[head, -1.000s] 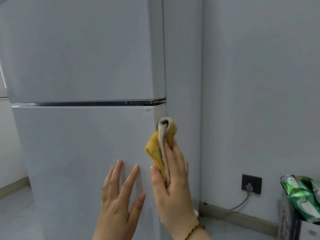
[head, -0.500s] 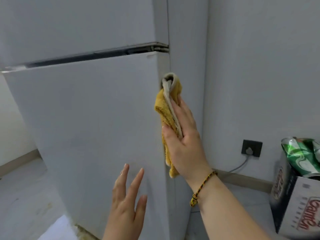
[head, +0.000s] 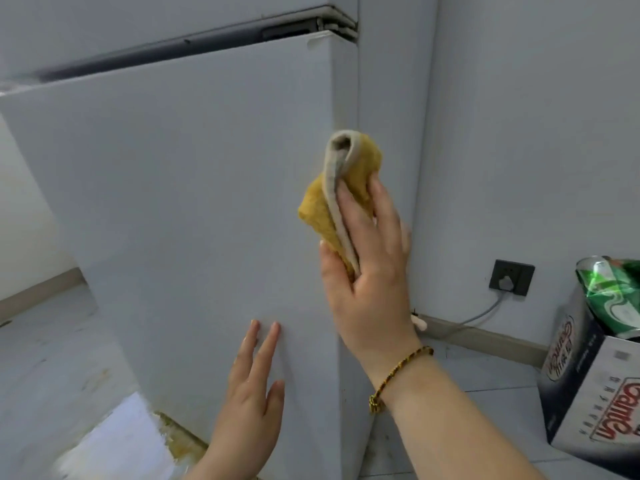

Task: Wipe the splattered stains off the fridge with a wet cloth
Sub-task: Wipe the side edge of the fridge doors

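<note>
Pale tiled floor point(head: 52, 358) and plain grey wall point(head: 536, 116); a two-door fridge point(head: 190, 185) stands in the corner, its right side close to the wall.

The right hand point(head: 370, 271) lies flat with straight fingers, pressing a folded yellow cloth point(head: 360, 161) against the right front corner of the lower door, below the dark seam point(head: 173, 46) between the two doors. The thumb runs along the cloth's lower left edge. The cloth's grey border loops over at the top, above the fingertips. A braided bracelet point(head: 398, 372) sits on that wrist.

The left hand point(head: 252, 403) is spread, fingers straight and holding nothing, its fingertips at the face of the lower door, lower than and left of the right hand. The two hands are apart.

Yellowish marks point(head: 176, 441) show on the floor at the foot of the fridge. On the wall to the right, a dark socket point(head: 512, 277) carries a plug with a grey cable point(head: 485, 315) running down to the skirting. At far right a printed cardboard box point(head: 595, 410) stands on the floor with green packaging point(head: 616, 292) protruding from its top.
</note>
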